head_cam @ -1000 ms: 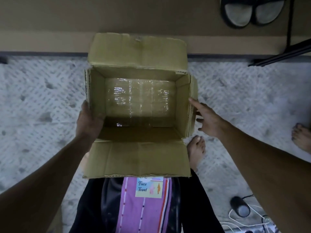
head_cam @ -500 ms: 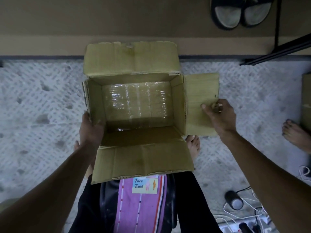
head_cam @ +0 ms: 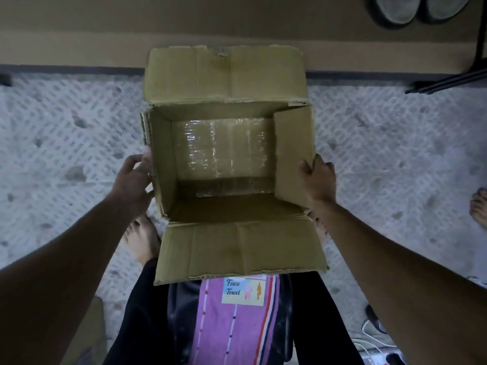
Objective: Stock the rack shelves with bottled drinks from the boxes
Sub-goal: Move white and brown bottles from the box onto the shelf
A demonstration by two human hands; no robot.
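Observation:
An open cardboard box (head_cam: 229, 243) sits in front of me, seen from straight above. It holds nothing; only shiny clear tape shows on its bottom. My left hand (head_cam: 133, 180) presses against the outside of its left wall, fingers curled at the rim. My right hand (head_cam: 317, 180) grips the small right flap (head_cam: 292, 154), which is folded inward over the box. The far flap (head_cam: 224, 72) and near flap lie spread outward. No bottles are in view.
My bare feet stand under the box on a pale patterned floor mat. A purple striped face towel (head_cam: 237, 320) hangs at my waist. A pair of sandals (head_cam: 419, 7) and a black rack leg (head_cam: 448, 81) are at the top right. Another person's foot (head_cam: 479, 209) is at the right edge, cables at the bottom right.
My right hand took the right flap, which swung outward and now is folded in over the box. My left hand slid from inside the left rim to outside the left wall.

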